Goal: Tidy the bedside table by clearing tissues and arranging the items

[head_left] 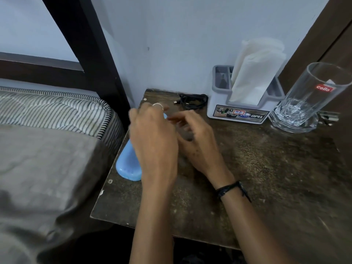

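A light blue oblong case [128, 164] lies along the left edge of the dark wooden bedside table [257, 187]. My left hand [154, 141] rests over the case's far half, fingers curled on it, a ring on one finger. My right hand [196, 138] hovers just to its right, fingers spread and blurred, holding nothing that I can see. A coiled black cable [194, 101] lies at the back of the table. White tissues [253, 73] stand upright in a white and grey organiser [238, 113] at the back right.
A clear drinking glass [306, 98] with a red label stands at the far right, beside the organiser. The bed's striped mattress [57, 109] and grey sheet [47, 168] adjoin the table's left edge. A dark bed frame post [91, 44] rises behind.
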Motion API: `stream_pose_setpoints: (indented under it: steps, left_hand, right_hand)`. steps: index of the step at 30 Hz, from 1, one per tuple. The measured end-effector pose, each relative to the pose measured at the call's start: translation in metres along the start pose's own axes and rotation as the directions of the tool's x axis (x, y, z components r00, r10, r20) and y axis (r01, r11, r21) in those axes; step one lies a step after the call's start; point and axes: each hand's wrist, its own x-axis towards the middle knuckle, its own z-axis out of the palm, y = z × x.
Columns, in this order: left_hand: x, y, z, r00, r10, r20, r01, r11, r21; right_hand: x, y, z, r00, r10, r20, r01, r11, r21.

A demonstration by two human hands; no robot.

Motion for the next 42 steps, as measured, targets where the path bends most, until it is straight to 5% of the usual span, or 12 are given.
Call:
stream_pose_setpoints:
  steps: [3,7,13,21,28,42]
  left_hand:
    - [-0.002,-0.005,-0.013,0.985,-0.149,0.092,0.128,0.970,0.206]
    - [-0.006,-0.012,-0.010,0.952,-0.260,0.162,0.250,0.965,0.079]
    - [0.003,-0.022,0.001,0.979,-0.170,0.110,0.182,0.977,-0.114]
    - [0.003,-0.032,0.015,0.967,-0.245,0.068,0.254,0.928,-0.273]
    - [0.014,-0.044,0.027,0.972,-0.218,0.085,0.234,0.908,-0.348]
    - [0.010,-0.046,0.036,0.995,-0.098,0.024,0.101,0.960,-0.263]
  right_hand:
    - [-0.007,-0.012,0.011,0.985,-0.095,0.146,0.104,0.993,-0.057]
    - [-0.024,-0.015,0.030,0.975,-0.038,0.221,0.062,0.993,-0.105]
    - [-0.015,-0.009,0.028,0.996,0.019,0.085,-0.006,0.990,-0.143]
    - [-0.002,0.007,0.027,0.977,0.152,-0.150,-0.163,0.984,-0.065]
    - [0.007,0.017,0.029,0.966,0.204,-0.159,-0.189,0.976,0.105]
    - [0.003,0.015,0.025,0.980,0.198,-0.014,-0.196,0.977,0.080]
